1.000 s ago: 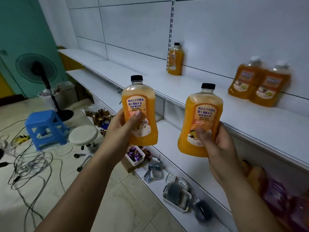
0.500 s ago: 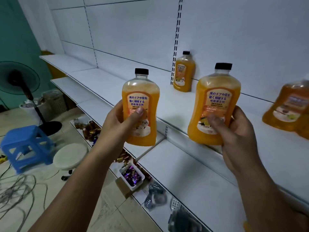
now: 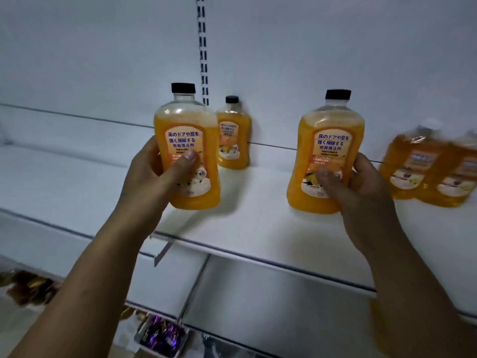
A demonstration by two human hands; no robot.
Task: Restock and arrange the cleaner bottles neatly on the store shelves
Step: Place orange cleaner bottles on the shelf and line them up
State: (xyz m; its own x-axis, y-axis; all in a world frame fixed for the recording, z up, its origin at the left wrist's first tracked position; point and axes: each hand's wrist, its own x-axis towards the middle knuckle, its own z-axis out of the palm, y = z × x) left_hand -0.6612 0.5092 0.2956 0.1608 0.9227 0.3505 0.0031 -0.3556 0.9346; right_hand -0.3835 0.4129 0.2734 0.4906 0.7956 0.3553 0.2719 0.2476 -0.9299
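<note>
Gripping, left hand [image 3: 154,174]: fingers curled round left bottle [image 3: 185,125].
Right hand [image 3: 361,187]: fingers wrapped round right bottle [image 3: 331,125].
Shelf [image 3: 258,228]: below fingertips; bases possibly touched it. Needed level set-down, labels forward.

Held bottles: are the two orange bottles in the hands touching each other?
Apart. In the head view the left hand grips the left bottle, the right hand grips the right bottle, with bare shelf showing between them.
</note>
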